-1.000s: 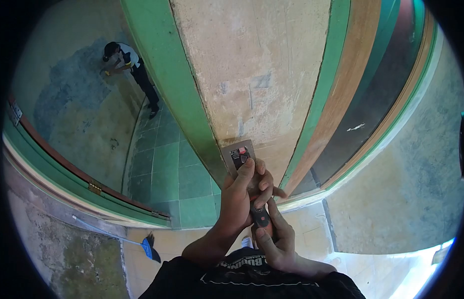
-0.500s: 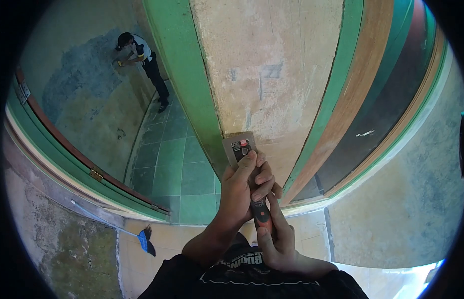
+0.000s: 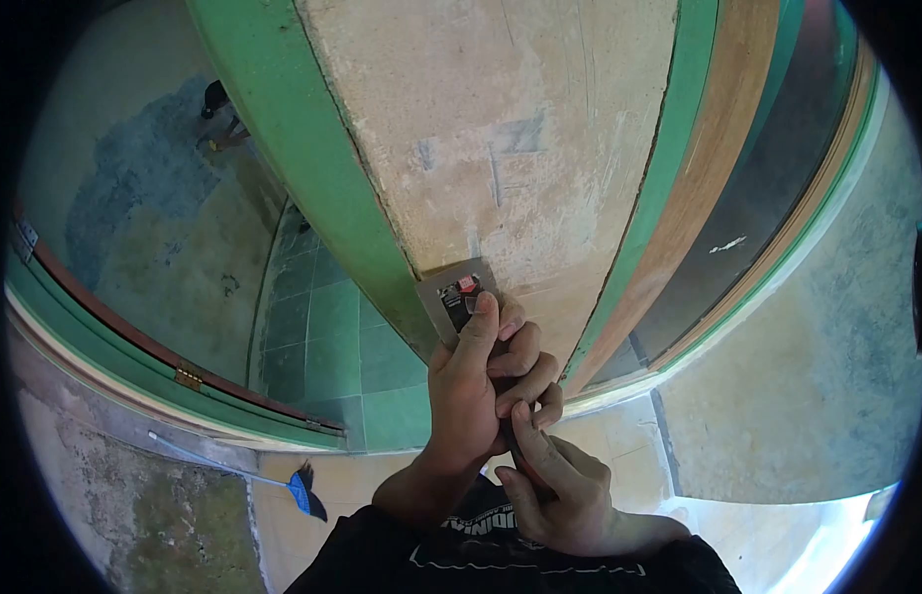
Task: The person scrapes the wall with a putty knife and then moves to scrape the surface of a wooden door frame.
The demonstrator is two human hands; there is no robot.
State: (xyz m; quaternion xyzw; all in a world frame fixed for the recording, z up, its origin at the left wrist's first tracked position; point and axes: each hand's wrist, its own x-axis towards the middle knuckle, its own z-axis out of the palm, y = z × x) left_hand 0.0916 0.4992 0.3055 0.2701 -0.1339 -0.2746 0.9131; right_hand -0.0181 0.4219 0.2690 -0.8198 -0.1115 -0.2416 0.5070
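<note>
My left hand [image 3: 466,391] is wrapped round a scraper [image 3: 439,309], its thumb lying along the flat metal blade, which carries a dark and red label. The blade's far edge is at the lower part of a scuffed, pale wall strip [image 3: 540,89], beside the green door frame [image 3: 283,119]. Just below, my right hand [image 3: 570,490] grips the lower handle with thumb and fingers. Most of the handle is hidden by both hands.
Beyond the doorway at left, a person [image 3: 215,99] bends at a patchy wall, partly covered by the frame. A blue broom [image 3: 305,493] lies on the floor at lower left. Wooden trim [image 3: 694,198] and a dark panel [image 3: 758,218] stand at right.
The view has shifted, so the door frame now covers most of the other person. My right hand has come up closer to my left, hiding more of the scraper's handle.
</note>
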